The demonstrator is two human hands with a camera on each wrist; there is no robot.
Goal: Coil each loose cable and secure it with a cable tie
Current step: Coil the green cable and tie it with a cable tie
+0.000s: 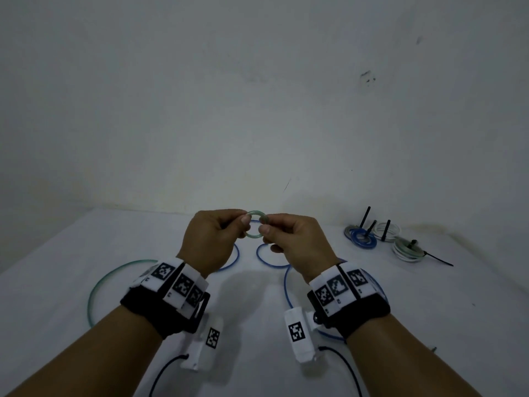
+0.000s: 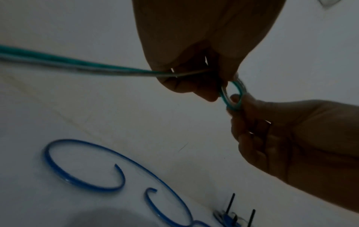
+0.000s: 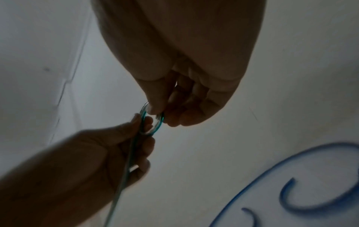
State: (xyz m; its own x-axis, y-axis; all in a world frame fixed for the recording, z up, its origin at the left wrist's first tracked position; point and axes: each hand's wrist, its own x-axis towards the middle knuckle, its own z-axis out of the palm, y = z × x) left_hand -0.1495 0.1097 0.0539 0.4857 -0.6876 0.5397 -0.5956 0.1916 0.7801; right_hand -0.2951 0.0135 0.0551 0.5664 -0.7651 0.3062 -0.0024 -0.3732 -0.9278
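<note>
We hold the green cable (image 1: 255,224) above the middle of the white table (image 1: 429,310) with both hands; its end is wound into a small tight ring between our fingertips. Our left hand (image 1: 213,239) pinches the left side of the ring with thumb and forefinger, the other fingers curled in; our right hand (image 1: 294,242) pinches the right side in the same way. The rest of the green cable passes through the left hand and lies in a wide arc near the left edge of the table. A loose blue cable (image 1: 287,282) lies uncoiled on the surface under our hands — it curls in open loops. Toward the far right corner rest three coiled bundles (image 1: 380,237) — one blue, two pale — each with a black cable tie (image 1: 366,216) that sticks out of it.
</note>
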